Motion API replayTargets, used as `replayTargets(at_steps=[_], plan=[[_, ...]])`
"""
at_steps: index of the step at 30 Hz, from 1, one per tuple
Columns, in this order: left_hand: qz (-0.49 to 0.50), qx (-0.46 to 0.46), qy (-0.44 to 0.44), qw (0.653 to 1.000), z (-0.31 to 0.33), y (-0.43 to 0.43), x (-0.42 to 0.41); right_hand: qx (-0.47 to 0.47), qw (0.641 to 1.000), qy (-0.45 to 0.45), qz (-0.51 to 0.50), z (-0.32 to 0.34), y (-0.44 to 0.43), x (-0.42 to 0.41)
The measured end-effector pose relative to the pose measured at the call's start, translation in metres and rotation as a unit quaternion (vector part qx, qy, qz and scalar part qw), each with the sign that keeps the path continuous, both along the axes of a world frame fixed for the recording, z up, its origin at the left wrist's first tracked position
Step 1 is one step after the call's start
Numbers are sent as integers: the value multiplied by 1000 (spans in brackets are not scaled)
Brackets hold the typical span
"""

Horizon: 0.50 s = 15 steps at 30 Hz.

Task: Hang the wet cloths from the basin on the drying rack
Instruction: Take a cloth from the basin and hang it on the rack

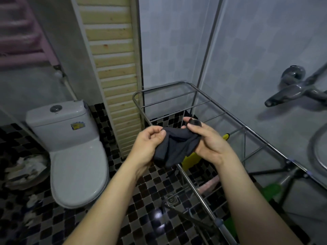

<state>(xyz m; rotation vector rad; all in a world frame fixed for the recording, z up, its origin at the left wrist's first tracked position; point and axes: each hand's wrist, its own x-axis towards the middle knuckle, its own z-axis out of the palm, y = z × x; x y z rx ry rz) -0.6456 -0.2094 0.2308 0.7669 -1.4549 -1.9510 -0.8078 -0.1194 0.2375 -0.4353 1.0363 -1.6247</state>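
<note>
A bunched dark grey cloth [174, 147] is held up between both my hands, above the near left rail of the metal drying rack [200, 102]. My left hand [147, 144] pinches its left edge with curled fingers. My right hand [206, 138] grips the right end, part of the cloth poking out over my fingers. The rack's bars are bare. At the right edge, a curved metal rim [316, 151] shows; I cannot tell whether it is the basin.
A white toilet [74, 147] stands on the left, with a waste bin [26, 170] beside it. A chrome tap [290, 89] juts from the right wall. Yellow [190, 159] and green [270, 191] items sit under the rack on the checkered tile floor.
</note>
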Motion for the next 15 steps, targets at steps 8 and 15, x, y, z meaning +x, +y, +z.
replayTargets(at_steps=[8,15], plan=[[40,-55,23,997,26,-38,34,105,957,270,-16,23,-6,-1],[205,-146,-126,960,13,-79,40,78,967,241,-24,53,-16,8]])
